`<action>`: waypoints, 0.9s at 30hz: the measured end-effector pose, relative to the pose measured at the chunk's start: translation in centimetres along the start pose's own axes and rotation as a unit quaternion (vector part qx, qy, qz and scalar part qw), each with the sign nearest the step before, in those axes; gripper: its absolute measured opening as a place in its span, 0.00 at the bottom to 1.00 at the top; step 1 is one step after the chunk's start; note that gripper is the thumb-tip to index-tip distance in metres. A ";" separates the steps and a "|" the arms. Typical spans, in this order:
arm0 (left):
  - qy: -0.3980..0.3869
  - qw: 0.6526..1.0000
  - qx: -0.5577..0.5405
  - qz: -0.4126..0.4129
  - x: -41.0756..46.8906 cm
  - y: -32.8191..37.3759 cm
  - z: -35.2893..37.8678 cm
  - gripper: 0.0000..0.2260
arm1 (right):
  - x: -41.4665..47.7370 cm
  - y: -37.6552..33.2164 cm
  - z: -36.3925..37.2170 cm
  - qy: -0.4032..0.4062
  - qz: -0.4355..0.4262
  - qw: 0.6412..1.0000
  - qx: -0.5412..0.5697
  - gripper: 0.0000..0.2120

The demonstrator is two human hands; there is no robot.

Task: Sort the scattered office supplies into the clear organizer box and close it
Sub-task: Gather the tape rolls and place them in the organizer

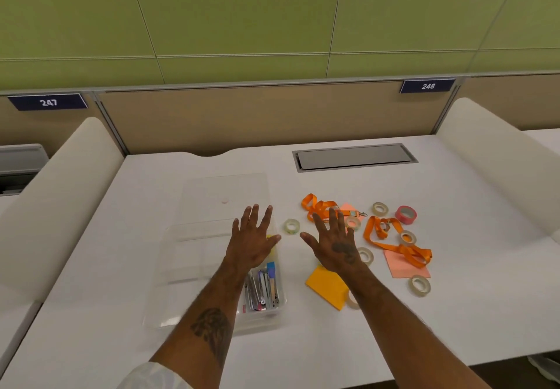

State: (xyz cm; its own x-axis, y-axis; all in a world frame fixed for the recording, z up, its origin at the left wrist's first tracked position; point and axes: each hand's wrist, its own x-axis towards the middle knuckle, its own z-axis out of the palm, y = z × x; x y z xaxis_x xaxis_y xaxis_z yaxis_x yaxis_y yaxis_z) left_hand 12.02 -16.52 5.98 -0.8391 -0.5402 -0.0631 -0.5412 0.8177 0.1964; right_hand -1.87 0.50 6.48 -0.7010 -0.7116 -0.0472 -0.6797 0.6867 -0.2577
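A clear organizer box [188, 270] lies open on the white desk, its lid [224, 194] folded back behind it. Pens and markers [262, 291] fill its right compartment. My left hand [253, 240] hovers flat over the box with fingers spread, holding nothing. My right hand [333, 241] is spread the same way just right of the box. Scattered to the right are two orange lanyards [394, 246], several clear tape rolls [292, 226], a pink tape roll [406, 214], an orange sticky pad [327, 287] and pink paper [406, 267].
The white desk [454, 313] has padded side dividers [497, 158] left and right and a tan back panel. A grey cable hatch [354, 157] sits at the back right of the desk. Number plates 247 and 248 hang on the panel.
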 end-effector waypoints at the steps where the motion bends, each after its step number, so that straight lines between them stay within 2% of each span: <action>1: -0.002 1.000 -0.002 0.002 0.0 0.7 0.1 0.33 | -0.1 0.8 -0.1 -0.008 0.005 1.000 0.008 0.40; 4: -0.006 1.000 -0.008 0.009 -0.1 3.1 0.6 0.32 | -0.4 3.4 -0.6 -0.021 0.012 1.000 0.019 0.35; 10: -0.011 1.000 -0.013 0.022 -0.4 8.1 2.0 0.32 | -1.9 8.0 -1.5 -0.015 0.018 1.000 0.018 0.34; 15: -0.023 0.998 -0.018 0.063 -0.8 12.3 3.9 0.32 | -3.7 12.0 -1.7 -0.026 0.035 0.999 0.005 0.32; 21: -0.077 0.992 -0.018 0.100 -1.7 16.5 6.3 0.30 | -6.3 17.4 -0.5 -0.058 0.065 0.994 -0.067 0.32; 27: -0.142 0.983 -0.019 0.112 -2.5 18.2 7.5 0.34 | -8.0 21.0 0.2 -0.088 0.121 0.987 -0.063 0.29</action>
State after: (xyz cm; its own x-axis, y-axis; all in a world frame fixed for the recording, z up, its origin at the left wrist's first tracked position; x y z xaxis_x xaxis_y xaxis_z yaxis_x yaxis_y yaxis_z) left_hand 3.88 1.21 2.35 -0.9211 -0.2656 -0.2847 -0.3436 0.8985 0.2732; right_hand -10.49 20.59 1.30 -0.8051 -0.5319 -0.2625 -0.5266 0.8447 -0.0964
